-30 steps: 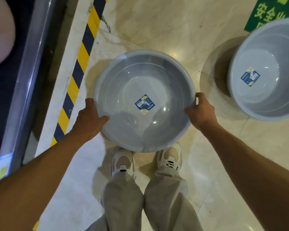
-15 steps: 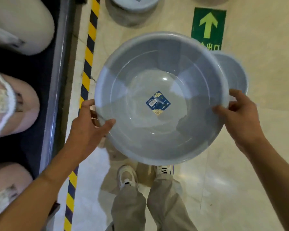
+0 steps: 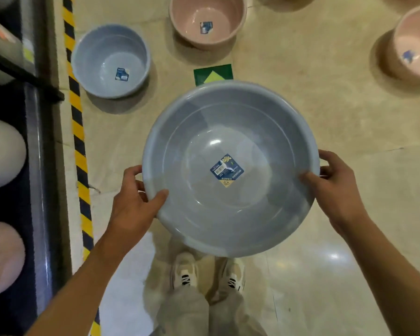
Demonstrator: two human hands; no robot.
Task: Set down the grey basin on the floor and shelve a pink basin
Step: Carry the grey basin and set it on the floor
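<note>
Grey basin (image 3: 230, 168) is held level at frame centre, above the shoes and clear of the floor (image 3: 337, 122), so step one is judged not yet done. Its rim is clamped at both sides: left hand (image 3: 135, 197) thumb hooked inside, right hand (image 3: 335, 184) likewise. Pink basin (image 3: 207, 20) is seen at upper centre, untouched; shelving at the left edge is yet to come.

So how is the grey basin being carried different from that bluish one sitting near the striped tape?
The grey basin is held above the floor by the left hand and right hand; the bluish basin rests on the floor, untouched. The grey basin looks wider and shallower, though it is nearer the camera; the bluish basin looks deeper. Both are round, upright and empty, with a blue sticker inside.
</note>
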